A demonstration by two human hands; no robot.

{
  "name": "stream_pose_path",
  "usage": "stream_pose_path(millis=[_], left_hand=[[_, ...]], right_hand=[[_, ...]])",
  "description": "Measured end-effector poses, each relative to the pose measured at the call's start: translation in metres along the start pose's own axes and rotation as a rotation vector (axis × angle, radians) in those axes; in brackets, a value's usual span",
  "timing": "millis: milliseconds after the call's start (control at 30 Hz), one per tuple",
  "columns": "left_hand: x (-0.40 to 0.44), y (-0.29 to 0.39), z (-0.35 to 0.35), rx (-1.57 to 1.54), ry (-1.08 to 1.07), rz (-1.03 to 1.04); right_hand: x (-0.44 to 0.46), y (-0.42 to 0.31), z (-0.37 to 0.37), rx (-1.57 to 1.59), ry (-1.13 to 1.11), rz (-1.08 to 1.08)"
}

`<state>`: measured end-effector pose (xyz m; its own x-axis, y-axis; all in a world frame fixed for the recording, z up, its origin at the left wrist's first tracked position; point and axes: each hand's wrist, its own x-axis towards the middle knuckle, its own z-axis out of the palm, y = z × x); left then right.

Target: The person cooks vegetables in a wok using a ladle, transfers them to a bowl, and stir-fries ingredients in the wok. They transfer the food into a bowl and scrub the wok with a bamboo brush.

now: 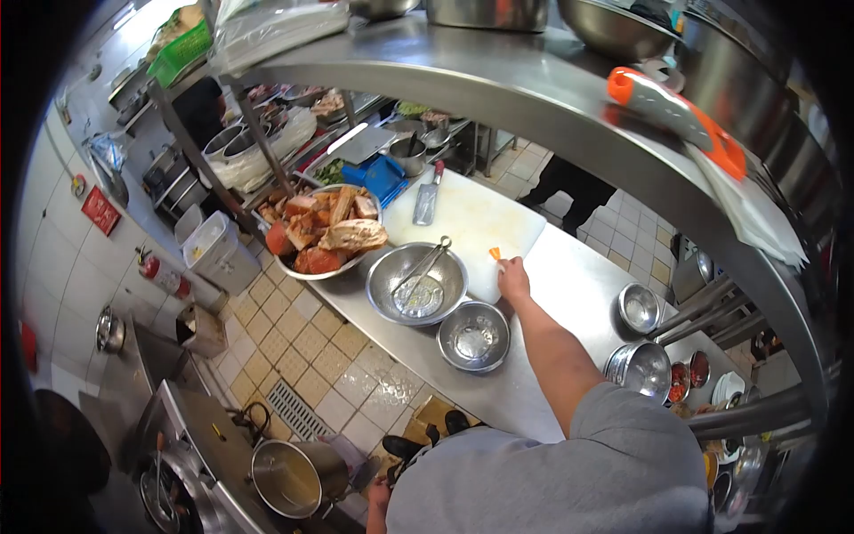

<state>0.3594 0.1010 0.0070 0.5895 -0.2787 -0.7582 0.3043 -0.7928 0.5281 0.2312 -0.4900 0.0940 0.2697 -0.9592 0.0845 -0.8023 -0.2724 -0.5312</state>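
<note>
Two hands, one cleaver (425,204), one cutting board (476,215), and three bowls (382,272) grouped mid-frame.
One right hand (512,279) at centre, one left hand (379,493) at lower centre; one pair of tongs (422,270), one small orange item (495,254); meat pieces (354,235) overlap too much to count. Right: one separate bowl (625,307), a nested stack (647,367) of unclear number, two portions of red food (679,384). Left: one fire extinguisher (162,274), one red sign (100,210). Upper left: one green basket (181,55). Below: one floor grate (300,409), one pot (329,466).

Whether the left hand (380,492) holds anything is too small to tell.
</note>
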Motion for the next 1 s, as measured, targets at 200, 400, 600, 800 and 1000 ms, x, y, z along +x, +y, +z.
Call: stream_pose_path(millis=[200, 400, 600, 800, 1000], left_hand=[[-0.007, 0.022, -0.010, 0.054, -0.021, 0.041], [0.013, -0.017, -0.011, -0.083, -0.013, 0.018], [0.009, -0.071, 0.009, -0.246, -0.027, -0.021], [0.009, -0.154, 0.043, -0.347, -0.159, 0.098], [0.005, -0.189, 0.057, -0.645, -0.015, -0.033]], right_hand=[[0.015, -0.013, -0.008, -0.120, -0.207, 0.038], [0.021, -0.009, -0.001, -0.192, -0.278, 0.045], [0.015, 0.020, 0.013, -0.173, -0.084, -0.131], [-0.021, 0.008, -0.019, -0.298, -0.155, -0.121], [-0.009, 0.035, -0.038, -0.380, -0.274, -0.248]])
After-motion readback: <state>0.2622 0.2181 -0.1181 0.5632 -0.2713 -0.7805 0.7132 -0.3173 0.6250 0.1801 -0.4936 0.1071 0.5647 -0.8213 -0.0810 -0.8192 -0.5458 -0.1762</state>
